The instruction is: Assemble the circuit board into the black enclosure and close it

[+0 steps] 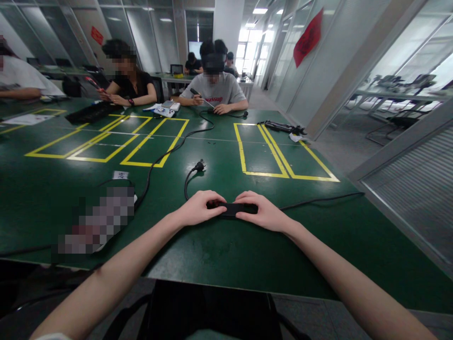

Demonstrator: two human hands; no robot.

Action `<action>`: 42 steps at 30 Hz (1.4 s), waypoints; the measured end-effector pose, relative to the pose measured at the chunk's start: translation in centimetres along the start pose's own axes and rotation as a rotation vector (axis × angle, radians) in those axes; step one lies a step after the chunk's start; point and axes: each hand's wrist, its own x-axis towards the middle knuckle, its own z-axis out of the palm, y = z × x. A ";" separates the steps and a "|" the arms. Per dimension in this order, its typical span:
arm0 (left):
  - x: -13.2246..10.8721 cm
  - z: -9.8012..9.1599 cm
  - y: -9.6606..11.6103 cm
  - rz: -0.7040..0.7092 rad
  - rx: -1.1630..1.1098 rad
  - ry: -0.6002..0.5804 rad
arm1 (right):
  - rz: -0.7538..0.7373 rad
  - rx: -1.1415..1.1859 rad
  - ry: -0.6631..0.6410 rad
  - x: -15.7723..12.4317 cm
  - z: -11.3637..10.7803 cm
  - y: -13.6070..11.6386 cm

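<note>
Both my hands grip a black power adapter (232, 210), a flat oblong block lying low over the green table. My left hand (201, 208) wraps its left end, the thumb along the near side. Around the right end curls my right hand (264, 211), thumb pressed to the near edge. From behind my left hand a short black cord bends up to a plug (200, 165) with its prongs showing. A thin black cable (322, 200) leads away from the right side across the tabletop. My fingers hide both ends of the adapter.
Yellow tape outlines (265, 174) mark the green table (219, 255). At left lie a blurred-out object (102, 219), a number tag (121, 175) and a long cable (179, 144). A folded black tripod-like item (283, 126) rests at the far right. Several people sit beyond, one holding a tool (201, 97).
</note>
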 end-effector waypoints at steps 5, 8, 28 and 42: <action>0.3 0.5 0.7 0.030 0.385 -0.044 | -0.029 0.016 -0.018 -0.1 0.0 -0.2; 0.5 0.7 0.9 0.026 0.451 -0.101 | -0.069 -0.006 0.000 -0.3 0.0 -0.5; 0.3 1.6 0.5 0.335 0.607 0.018 | 0.252 -0.350 0.098 0.5 1.8 0.3; 0.4 2.5 1.1 0.469 0.722 0.028 | 0.330 0.033 0.026 0.2 0.7 -0.4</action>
